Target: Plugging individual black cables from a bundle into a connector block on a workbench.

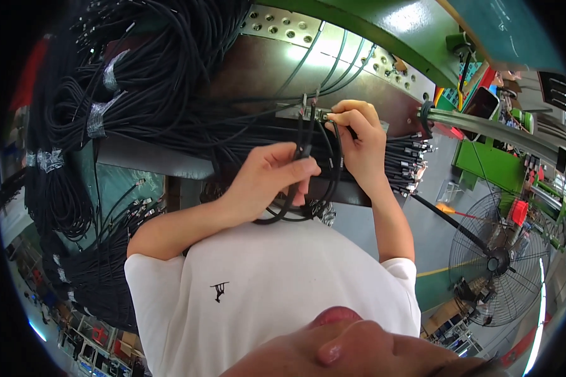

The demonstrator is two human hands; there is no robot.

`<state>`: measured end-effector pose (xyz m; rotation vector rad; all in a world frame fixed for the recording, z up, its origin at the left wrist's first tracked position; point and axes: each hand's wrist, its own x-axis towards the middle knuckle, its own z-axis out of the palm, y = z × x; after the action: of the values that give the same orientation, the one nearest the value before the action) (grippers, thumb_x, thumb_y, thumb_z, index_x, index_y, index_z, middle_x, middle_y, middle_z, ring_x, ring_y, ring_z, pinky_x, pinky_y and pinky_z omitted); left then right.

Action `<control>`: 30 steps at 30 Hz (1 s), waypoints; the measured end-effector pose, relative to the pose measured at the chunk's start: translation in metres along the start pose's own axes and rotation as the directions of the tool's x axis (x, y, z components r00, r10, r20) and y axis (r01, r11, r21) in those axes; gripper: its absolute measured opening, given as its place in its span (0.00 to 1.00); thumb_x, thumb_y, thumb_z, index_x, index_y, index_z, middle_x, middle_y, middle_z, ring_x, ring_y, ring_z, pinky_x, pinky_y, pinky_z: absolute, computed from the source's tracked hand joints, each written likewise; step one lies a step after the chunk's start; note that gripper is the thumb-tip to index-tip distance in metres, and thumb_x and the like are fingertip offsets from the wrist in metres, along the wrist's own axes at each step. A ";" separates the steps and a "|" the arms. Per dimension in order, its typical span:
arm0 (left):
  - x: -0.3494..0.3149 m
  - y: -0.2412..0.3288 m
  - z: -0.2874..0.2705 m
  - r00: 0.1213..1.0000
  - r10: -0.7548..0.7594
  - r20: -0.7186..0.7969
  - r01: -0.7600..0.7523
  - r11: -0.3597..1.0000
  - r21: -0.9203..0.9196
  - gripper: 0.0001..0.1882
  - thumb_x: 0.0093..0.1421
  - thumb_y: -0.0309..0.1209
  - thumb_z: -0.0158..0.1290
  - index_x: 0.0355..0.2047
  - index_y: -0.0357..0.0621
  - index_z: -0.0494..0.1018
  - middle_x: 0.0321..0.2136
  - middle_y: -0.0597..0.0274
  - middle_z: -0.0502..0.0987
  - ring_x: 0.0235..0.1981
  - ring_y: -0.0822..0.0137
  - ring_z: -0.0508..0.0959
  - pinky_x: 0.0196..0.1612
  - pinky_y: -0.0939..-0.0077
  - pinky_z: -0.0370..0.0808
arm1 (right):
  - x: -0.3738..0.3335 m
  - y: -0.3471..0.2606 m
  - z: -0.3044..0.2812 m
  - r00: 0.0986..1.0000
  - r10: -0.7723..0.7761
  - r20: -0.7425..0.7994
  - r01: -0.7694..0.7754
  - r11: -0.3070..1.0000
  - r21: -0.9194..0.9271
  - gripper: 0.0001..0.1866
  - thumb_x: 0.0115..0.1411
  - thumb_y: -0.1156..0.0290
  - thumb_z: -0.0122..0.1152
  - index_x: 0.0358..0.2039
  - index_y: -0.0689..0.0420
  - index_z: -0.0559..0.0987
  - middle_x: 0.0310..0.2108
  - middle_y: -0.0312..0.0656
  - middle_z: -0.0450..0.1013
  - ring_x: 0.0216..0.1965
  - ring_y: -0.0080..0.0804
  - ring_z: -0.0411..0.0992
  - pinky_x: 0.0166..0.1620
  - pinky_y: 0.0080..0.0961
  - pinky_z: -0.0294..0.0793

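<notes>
My left hand [271,174] is closed around a black cable [309,133], whose ends point up and away from me. Below that grip, the cable hangs in a loop near my shirt. To its right, my right hand [360,133] pinches a small metal connector [324,115] on a black cable end between thumb and fingers. Thin stripped wires show at the tips beside the connector. Under both hands lies a thick bundle of black cables [258,139] on a dark work surface [245,75]. Several of their metal-tipped ends [414,157] stick out on the right.
Large coiled bundles of black cable [170,63], tied with clear wrap, fill the left side. A perforated metal strip [283,24] and a green machine frame [390,25] border the far side. A metal rail [484,125] and a caged fan [497,261] stand at the right.
</notes>
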<state>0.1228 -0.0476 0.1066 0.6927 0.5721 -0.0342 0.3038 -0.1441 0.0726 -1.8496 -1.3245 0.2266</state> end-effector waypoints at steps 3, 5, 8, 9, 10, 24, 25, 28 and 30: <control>-0.002 -0.002 0.004 0.998 -0.056 0.015 0.056 0.998 0.012 0.12 0.62 0.35 0.53 0.32 0.36 0.73 0.20 0.64 0.73 0.19 0.74 0.73 0.24 0.83 0.70 | 0.003 -0.002 -0.003 0.997 0.056 0.055 -0.059 0.997 0.041 0.08 0.45 0.82 0.63 0.26 0.58 0.75 0.32 0.36 0.73 0.35 0.38 0.70 0.39 0.31 0.68; -0.002 -0.003 0.004 0.998 -0.052 0.029 0.052 0.999 0.003 0.12 0.62 0.35 0.53 0.32 0.37 0.73 0.19 0.63 0.73 0.19 0.74 0.73 0.24 0.83 0.70 | 0.003 -0.004 -0.003 0.997 0.007 0.083 -0.003 0.999 -0.053 0.07 0.48 0.84 0.61 0.28 0.60 0.76 0.34 0.38 0.73 0.36 0.35 0.70 0.37 0.26 0.71; -0.001 -0.003 0.005 0.997 -0.059 0.053 0.059 0.998 0.014 0.12 0.62 0.35 0.54 0.31 0.37 0.73 0.19 0.63 0.73 0.18 0.74 0.72 0.23 0.83 0.70 | -0.002 -0.002 0.000 0.997 -0.079 0.015 0.080 0.989 -0.128 0.08 0.47 0.83 0.62 0.30 0.59 0.77 0.34 0.38 0.73 0.36 0.36 0.70 0.38 0.28 0.71; -0.001 -0.003 0.006 0.996 -0.065 0.053 0.065 0.998 0.007 0.12 0.62 0.35 0.53 0.31 0.37 0.73 0.19 0.63 0.73 0.18 0.74 0.72 0.23 0.83 0.69 | -0.003 0.001 -0.001 0.992 -0.121 0.025 0.124 0.981 -0.147 0.11 0.47 0.83 0.63 0.32 0.58 0.78 0.34 0.38 0.73 0.35 0.37 0.70 0.39 0.29 0.71; -0.002 -0.003 0.007 0.996 -0.071 0.053 0.071 0.997 0.000 0.12 0.62 0.35 0.53 0.31 0.37 0.73 0.19 0.63 0.73 0.17 0.74 0.72 0.22 0.83 0.69 | -0.004 -0.003 -0.008 0.992 -0.121 0.021 0.123 0.981 -0.150 0.11 0.47 0.83 0.63 0.32 0.58 0.78 0.34 0.38 0.73 0.35 0.37 0.70 0.39 0.29 0.71; 0.004 0.028 0.022 0.980 -0.122 0.156 0.067 0.946 0.317 0.17 0.68 0.37 0.43 0.33 0.34 0.72 0.22 0.59 0.77 0.22 0.73 0.77 0.27 0.83 0.72 | -0.022 0.011 -0.024 0.998 0.049 -0.044 -0.051 0.998 -0.039 0.09 0.47 0.85 0.62 0.28 0.59 0.74 0.33 0.39 0.73 0.34 0.40 0.72 0.37 0.31 0.71; 0.011 0.028 0.022 0.979 -0.124 0.162 0.065 0.942 0.331 0.17 0.68 0.38 0.43 0.31 0.36 0.72 0.19 0.58 0.77 0.19 0.72 0.77 0.24 0.83 0.72 | -0.013 0.011 -0.023 0.999 -0.003 -0.036 0.000 0.995 -0.096 0.08 0.47 0.83 0.62 0.27 0.58 0.74 0.34 0.39 0.73 0.34 0.39 0.72 0.38 0.31 0.71; 0.016 0.027 0.028 0.961 -0.214 0.178 0.173 0.960 0.222 0.16 0.67 0.36 0.45 0.30 0.35 0.72 0.18 0.58 0.77 0.17 0.73 0.75 0.21 0.84 0.70 | -0.008 0.009 -0.027 0.999 -0.037 0.029 0.041 0.986 -0.164 0.08 0.47 0.81 0.63 0.27 0.57 0.74 0.34 0.39 0.73 0.35 0.39 0.72 0.38 0.30 0.71; 0.020 0.029 0.029 0.957 -0.209 0.204 0.166 0.964 0.209 0.17 0.66 0.38 0.46 0.30 0.36 0.72 0.18 0.58 0.76 0.16 0.72 0.75 0.20 0.83 0.70 | -0.003 0.004 -0.038 0.991 -0.115 0.069 0.127 0.969 -0.211 0.08 0.47 0.79 0.63 0.28 0.57 0.75 0.34 0.40 0.73 0.35 0.38 0.72 0.37 0.29 0.71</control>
<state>0.1602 -0.0395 0.1313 0.8053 0.4181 -0.3452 0.3266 -0.1665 0.0933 -1.9436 -1.5471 0.0727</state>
